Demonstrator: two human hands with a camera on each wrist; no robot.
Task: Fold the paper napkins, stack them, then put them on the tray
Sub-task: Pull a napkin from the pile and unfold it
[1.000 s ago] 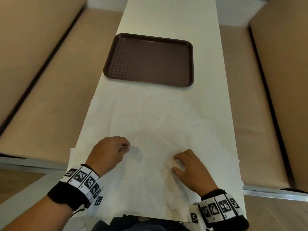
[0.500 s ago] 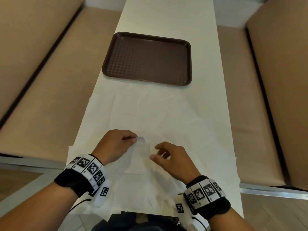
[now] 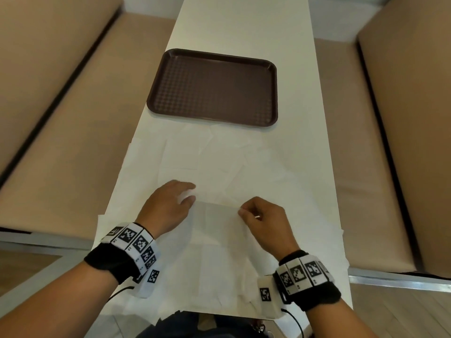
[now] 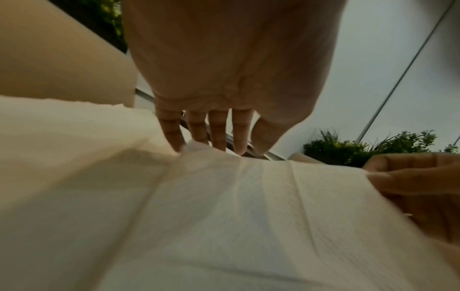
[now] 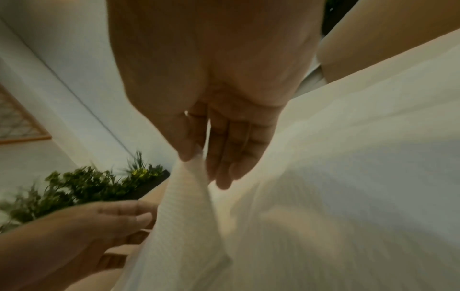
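Our left hand (image 3: pixel 168 206) pinching the napkin (image 3: pixel 217 223) by its far left corner, thumb and fingers together, the sheet stretched above loose napkins (image 3: pixel 219 162) on the white table (image 3: pixel 244 25), our right hand (image 3: pixel 266 223) pinching its far right corner, brown tray (image 3: pixel 212 86) beyond.

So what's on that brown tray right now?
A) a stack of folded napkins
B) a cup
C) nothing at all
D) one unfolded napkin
C: the brown tray shows only its bare textured bottom, while the napkins lie spread on the table nearer the person, and the left hand and right hand each pinch a corner of one.
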